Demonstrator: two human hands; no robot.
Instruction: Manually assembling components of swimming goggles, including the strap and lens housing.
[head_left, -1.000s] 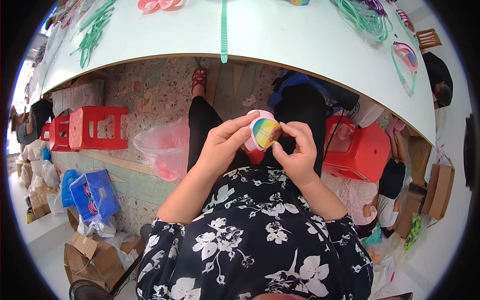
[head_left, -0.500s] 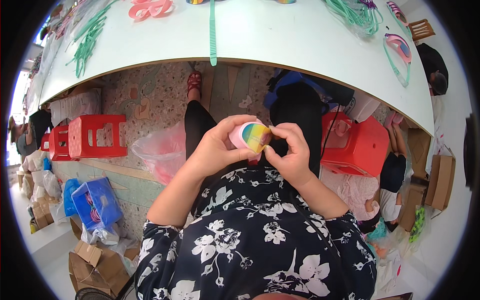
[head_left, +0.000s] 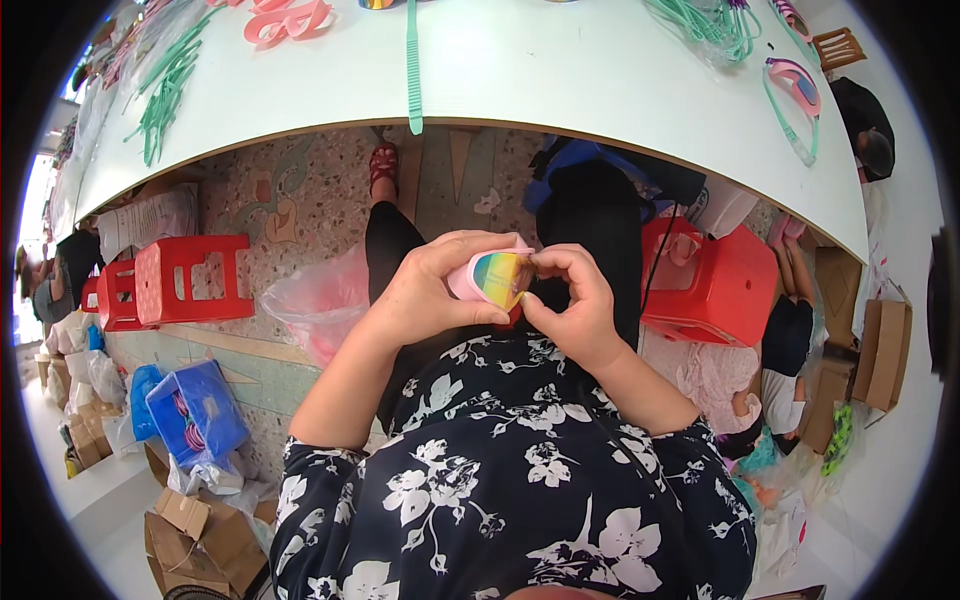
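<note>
Above my lap, my left hand [head_left: 415,295] is closed round a pink swim goggle piece with a rainbow-coloured lens [head_left: 495,277]. My right hand [head_left: 583,310] pinches the right end of that lens with thumb and forefinger; the exact contact is partly hidden by the fingers. Most of the goggle's pink body lies behind my left fingers. On the table ahead, a green strap [head_left: 414,75] hangs slightly over the near edge. Pink goggle frames [head_left: 290,22] lie to its left, and pink goggles with a green strap [head_left: 797,85] rest at the right.
The white table [head_left: 560,85] curves across the front, bearing bunches of green straps [head_left: 168,100]. Red stools [head_left: 195,280] stand on both sides. A pink plastic bag [head_left: 330,300], a blue crate [head_left: 205,410] and cardboard boxes [head_left: 215,535] sit on the left. Other people are at the far right.
The goggle piece and my left hand have shifted slightly left and the lens has turned a little. My right hand keeps its pinch at the lens's right end.
</note>
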